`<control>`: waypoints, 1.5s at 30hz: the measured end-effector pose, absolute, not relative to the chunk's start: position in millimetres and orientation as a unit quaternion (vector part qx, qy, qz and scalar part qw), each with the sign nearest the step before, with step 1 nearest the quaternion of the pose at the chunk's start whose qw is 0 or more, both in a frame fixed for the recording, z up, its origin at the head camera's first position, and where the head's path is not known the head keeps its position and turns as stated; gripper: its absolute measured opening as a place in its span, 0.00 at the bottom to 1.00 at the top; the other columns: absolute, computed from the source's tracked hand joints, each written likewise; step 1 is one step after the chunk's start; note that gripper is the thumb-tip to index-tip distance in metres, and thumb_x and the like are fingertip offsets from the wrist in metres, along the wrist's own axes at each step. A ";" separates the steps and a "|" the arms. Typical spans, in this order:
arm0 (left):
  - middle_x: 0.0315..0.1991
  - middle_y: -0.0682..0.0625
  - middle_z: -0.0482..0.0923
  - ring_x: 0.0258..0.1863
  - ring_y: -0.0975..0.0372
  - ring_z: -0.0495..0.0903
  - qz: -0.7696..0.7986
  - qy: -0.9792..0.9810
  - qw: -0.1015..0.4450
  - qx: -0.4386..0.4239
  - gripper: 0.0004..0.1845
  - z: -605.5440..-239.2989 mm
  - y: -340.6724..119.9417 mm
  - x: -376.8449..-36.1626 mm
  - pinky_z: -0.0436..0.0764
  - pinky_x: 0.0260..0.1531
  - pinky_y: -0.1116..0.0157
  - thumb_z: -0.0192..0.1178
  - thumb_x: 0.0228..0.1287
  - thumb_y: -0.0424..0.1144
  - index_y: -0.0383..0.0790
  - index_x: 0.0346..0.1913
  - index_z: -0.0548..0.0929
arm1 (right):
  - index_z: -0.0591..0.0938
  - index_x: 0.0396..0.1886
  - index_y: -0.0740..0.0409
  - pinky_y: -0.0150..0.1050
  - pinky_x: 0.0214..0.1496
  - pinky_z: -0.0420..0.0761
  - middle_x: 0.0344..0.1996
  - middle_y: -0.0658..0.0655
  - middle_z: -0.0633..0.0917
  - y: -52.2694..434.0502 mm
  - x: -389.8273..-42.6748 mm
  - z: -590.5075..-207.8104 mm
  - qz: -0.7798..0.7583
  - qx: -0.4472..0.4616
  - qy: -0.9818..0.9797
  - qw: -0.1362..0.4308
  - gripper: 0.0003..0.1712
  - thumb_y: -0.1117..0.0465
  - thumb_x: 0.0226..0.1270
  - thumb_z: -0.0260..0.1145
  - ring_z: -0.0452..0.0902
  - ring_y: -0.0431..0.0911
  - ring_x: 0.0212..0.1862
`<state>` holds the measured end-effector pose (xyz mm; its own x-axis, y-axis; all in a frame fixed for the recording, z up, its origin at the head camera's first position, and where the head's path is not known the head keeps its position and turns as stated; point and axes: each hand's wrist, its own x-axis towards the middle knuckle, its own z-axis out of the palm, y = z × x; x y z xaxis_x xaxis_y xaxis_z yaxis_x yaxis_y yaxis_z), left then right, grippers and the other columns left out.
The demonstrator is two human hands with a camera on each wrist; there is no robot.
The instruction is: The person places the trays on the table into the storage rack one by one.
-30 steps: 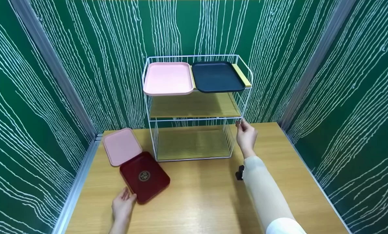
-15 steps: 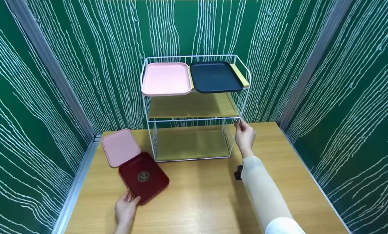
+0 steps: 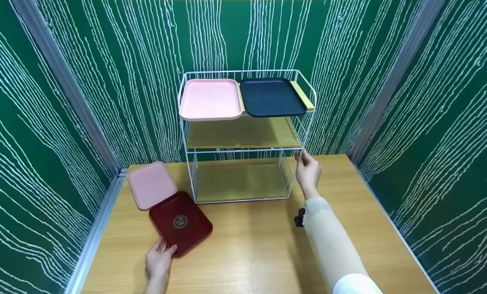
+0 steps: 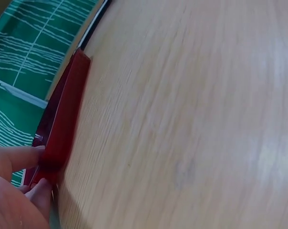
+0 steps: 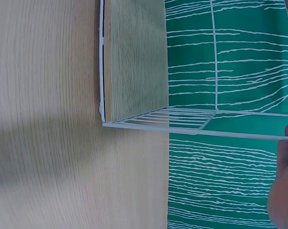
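A dark red square tray (image 3: 182, 237) with a round emblem lies on the table, turned at an angle. My left hand (image 3: 159, 260) pinches its near-left corner; in the left wrist view, thumb and fingers sit on either side of the red rim (image 4: 67, 119). At the right, my right hand (image 3: 309, 174) holds the front upright of a white wire rack (image 3: 243, 200), just below its middle shelf (image 3: 243, 134). The right wrist view shows fingertips around that thin wire (image 5: 196, 130), the hand (image 5: 283, 193) partly cut off by the frame.
On the rack's top sit a pink tray (image 3: 210, 100) and a dark navy tray (image 3: 274, 97) side by side. Another pink tray (image 3: 152, 185) lies on the table (image 3: 259, 253), touching the red one's far-left edge. Green patterned walls (image 3: 451, 122) enclose the sides and back.
My left hand has shifted slightly right, and its thumb has come onto the red tray's corner. The right hand stays in place on the rack's upright.
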<state>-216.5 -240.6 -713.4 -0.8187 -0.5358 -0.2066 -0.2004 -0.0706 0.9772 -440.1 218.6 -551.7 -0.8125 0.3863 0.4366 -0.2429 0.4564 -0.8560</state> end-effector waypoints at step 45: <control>0.76 0.23 0.59 0.78 0.39 0.62 -0.722 -0.615 0.106 0.299 0.34 -700.5 -249.8 -210.2 0.67 0.74 0.57 0.56 0.67 0.15 0.21 0.76 0.63 | 0.88 0.65 0.52 0.29 0.38 0.78 0.48 0.58 0.93 220.0 -437.9 -549.3 0.530 -0.058 -0.798 0.281 0.18 0.62 0.80 0.67 0.87 0.48 0.44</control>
